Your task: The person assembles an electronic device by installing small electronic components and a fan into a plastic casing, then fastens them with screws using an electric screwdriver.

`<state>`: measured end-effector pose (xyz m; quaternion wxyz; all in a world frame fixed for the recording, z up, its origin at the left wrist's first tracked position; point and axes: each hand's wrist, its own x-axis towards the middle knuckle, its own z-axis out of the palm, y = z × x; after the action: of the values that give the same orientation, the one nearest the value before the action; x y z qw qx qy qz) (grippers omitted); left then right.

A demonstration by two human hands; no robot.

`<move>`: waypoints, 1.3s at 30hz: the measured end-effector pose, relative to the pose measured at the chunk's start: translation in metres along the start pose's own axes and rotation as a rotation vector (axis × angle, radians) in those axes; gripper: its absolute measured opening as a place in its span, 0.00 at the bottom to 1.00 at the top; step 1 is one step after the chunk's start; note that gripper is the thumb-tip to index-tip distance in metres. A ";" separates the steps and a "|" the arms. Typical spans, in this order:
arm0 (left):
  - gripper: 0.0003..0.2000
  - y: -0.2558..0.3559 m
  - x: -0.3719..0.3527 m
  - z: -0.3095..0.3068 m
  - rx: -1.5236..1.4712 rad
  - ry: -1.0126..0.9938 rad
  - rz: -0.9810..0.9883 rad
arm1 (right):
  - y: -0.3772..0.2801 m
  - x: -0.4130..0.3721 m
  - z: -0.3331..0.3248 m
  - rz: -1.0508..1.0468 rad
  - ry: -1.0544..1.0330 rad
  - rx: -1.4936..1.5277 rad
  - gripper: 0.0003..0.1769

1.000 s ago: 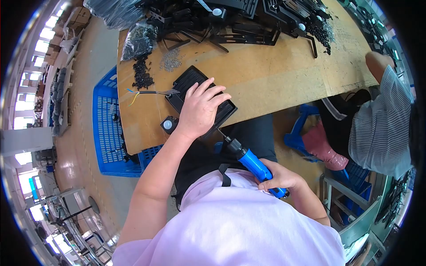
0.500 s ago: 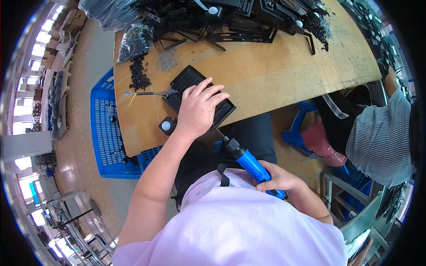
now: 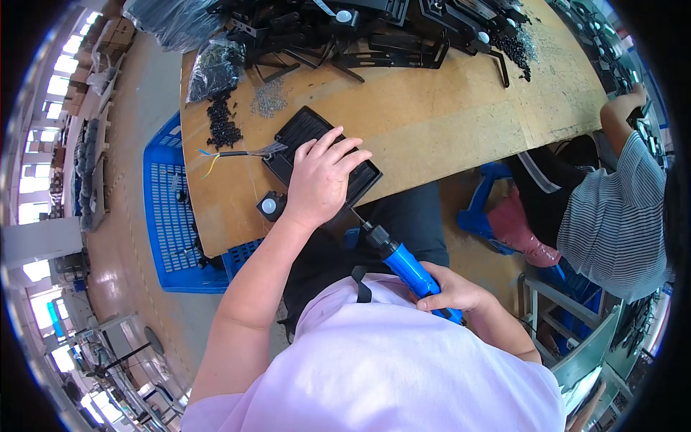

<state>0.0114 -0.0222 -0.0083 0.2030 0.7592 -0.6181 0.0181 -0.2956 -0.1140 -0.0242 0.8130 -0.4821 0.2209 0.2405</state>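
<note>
A shallow black rectangular housing (image 3: 302, 129) lies near the front edge of the table. My left hand (image 3: 322, 180) rests on it, fingers stretched out and spread across its ribbed top; the thumb is hidden. My right hand (image 3: 452, 289) is wrapped round a blue electric screwdriver (image 3: 409, 268), whose thin bit points up at the housing's near side. Whether the bit touches a screw there is too small to tell. From the housing's left side runs a cable (image 3: 237, 153) with blue and yellow wire ends. A small black part with a white dome (image 3: 271, 206) sits beside my left wrist.
Black brackets and assembled parts (image 3: 389, 54) are piled along the table's back. Black screws (image 3: 222, 122) and silver screws (image 3: 269, 99) lie in heaps at left. A blue crate (image 3: 162, 216) stands left of the table. To the right sits a co-worker in a striped shirt (image 3: 615, 223).
My hands, the housing and the screwdriver hold almost the same positions. The co-worker's arm at right has shifted to the left and upward. The view has moved very slightly.
</note>
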 end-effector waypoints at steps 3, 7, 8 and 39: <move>0.16 0.000 0.000 0.000 0.000 -0.007 -0.004 | 0.001 0.000 0.001 -0.007 -0.003 0.001 0.49; 0.16 0.001 0.000 0.000 0.005 -0.002 -0.004 | 0.003 0.000 0.002 -0.010 -0.004 0.018 0.46; 0.16 0.001 0.000 -0.001 0.003 -0.002 -0.006 | 0.004 0.000 0.002 -0.012 -0.003 0.026 0.45; 0.18 -0.004 0.005 -0.002 -0.028 -0.042 -0.065 | -0.015 0.007 -0.008 0.058 -0.034 -0.034 0.40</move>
<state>0.0164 -0.0254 -0.0066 0.2012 0.7763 -0.5973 -0.0132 -0.2824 -0.1265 -0.0219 0.8009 -0.4851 0.2169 0.2759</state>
